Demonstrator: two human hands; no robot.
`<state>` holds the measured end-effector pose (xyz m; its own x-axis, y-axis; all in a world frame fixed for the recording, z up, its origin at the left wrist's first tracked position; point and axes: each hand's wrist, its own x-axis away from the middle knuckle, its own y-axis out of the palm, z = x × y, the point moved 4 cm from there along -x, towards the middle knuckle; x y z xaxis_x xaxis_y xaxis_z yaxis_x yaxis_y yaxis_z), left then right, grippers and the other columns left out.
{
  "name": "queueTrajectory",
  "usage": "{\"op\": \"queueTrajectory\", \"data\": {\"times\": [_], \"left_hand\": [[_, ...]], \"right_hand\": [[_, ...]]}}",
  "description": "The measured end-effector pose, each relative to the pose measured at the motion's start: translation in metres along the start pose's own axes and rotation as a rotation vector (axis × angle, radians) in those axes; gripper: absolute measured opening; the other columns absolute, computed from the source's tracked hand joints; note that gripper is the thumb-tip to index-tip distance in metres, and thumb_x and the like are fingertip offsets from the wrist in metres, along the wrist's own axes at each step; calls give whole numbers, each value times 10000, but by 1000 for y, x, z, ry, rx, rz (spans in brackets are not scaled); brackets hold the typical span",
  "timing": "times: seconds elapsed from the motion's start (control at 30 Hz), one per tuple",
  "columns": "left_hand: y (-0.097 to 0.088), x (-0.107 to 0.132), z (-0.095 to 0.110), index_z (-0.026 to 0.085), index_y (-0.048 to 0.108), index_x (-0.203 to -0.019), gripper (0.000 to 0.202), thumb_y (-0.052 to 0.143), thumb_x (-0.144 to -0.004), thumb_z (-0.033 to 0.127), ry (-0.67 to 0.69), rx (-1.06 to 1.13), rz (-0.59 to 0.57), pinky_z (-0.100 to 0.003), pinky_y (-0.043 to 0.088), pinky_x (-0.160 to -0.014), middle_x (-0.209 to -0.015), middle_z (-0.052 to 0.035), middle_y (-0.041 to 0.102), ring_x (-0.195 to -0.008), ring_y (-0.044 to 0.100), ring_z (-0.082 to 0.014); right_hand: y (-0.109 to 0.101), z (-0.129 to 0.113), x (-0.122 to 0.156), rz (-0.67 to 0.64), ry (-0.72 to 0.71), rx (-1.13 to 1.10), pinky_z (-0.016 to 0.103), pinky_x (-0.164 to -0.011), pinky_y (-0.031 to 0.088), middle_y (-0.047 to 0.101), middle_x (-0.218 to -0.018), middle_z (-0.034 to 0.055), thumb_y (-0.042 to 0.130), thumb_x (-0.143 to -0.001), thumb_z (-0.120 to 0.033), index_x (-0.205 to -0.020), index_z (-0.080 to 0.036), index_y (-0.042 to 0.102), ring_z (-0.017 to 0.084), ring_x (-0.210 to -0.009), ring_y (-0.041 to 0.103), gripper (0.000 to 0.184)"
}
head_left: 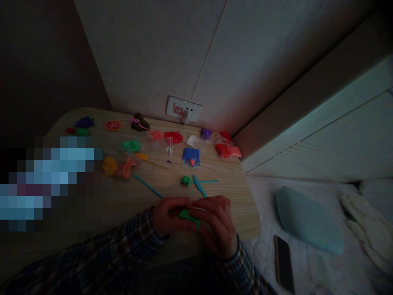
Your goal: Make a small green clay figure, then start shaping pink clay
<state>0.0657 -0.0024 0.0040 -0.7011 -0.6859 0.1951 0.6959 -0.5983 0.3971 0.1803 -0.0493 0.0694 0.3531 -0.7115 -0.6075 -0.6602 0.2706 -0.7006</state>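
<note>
The green piece of soft clay [188, 216] shows only as a sliver. The fingers [208, 203] of the left hand [168, 215] and right hand [216, 223] cover the rest. A pixelated patch [52, 180] hides the left part of the pale wooden worktop [233, 196]. The small orange bit [192, 161] on the blue square packet [190, 154] is too small to identify. Both plaid sleeves [101, 254] are cut off by the bottom edge.

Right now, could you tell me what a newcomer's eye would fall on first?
The left hand and right hand pinch a green clay piece at the near edge of the table. Behind them lie bright clay lumps and a blue packet. A teal pillow and a phone lie on bedding to the right.
</note>
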Motion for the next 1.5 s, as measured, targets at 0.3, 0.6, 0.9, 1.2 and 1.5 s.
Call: {"op": "queueTrajectory", "data": {"times": [0.3,0.6,0.9,1.2,1.5], "left_hand": [[1,2,6,128,597,-730,236,713,-554,235,-1,2,30,-203,379,-627,-650,46,501,-651,449,-103],[0,0,7,136,562,-691,211,699,-568,239,42,-78,28,-212,374,-613,-633,44,472,-638,439,-103],[-1,5,21,142,581,-843,190,632,-702,258,363,-726,185,-249,445,-641,-751,-23,607,-678,538,-141],[-3,-1,5,163,616,-854,101,597,-755,168,576,-1174,270,-369,431,-826,-933,-62,634,-914,517,-213],[-7,-4,4,166,596,-819,171,686,-676,189,430,-1240,310,-342,434,-740,-848,-42,592,-831,518,-206]], "right_hand": [[0,2,-1,7,10,-21,359,-776,392,660,-951,62,464,-881,-182,-1028,-184,585,184,-895,569,190],[3,4,1,6,5,-32,359,-763,394,658,-908,52,463,-882,-185,-1048,-197,575,180,-870,568,201],[-2,29,15,-33,193,21,416,-813,405,573,-1051,90,464,-872,-401,-1083,-202,511,234,-975,517,293],[11,76,42,-116,669,264,405,-758,415,536,-806,65,582,-788,-276,-761,-166,565,223,-810,492,115],[-5,77,48,-166,795,-302,261,-591,439,582,-669,8,432,-869,-300,-818,-181,521,141,-625,545,157]]}}
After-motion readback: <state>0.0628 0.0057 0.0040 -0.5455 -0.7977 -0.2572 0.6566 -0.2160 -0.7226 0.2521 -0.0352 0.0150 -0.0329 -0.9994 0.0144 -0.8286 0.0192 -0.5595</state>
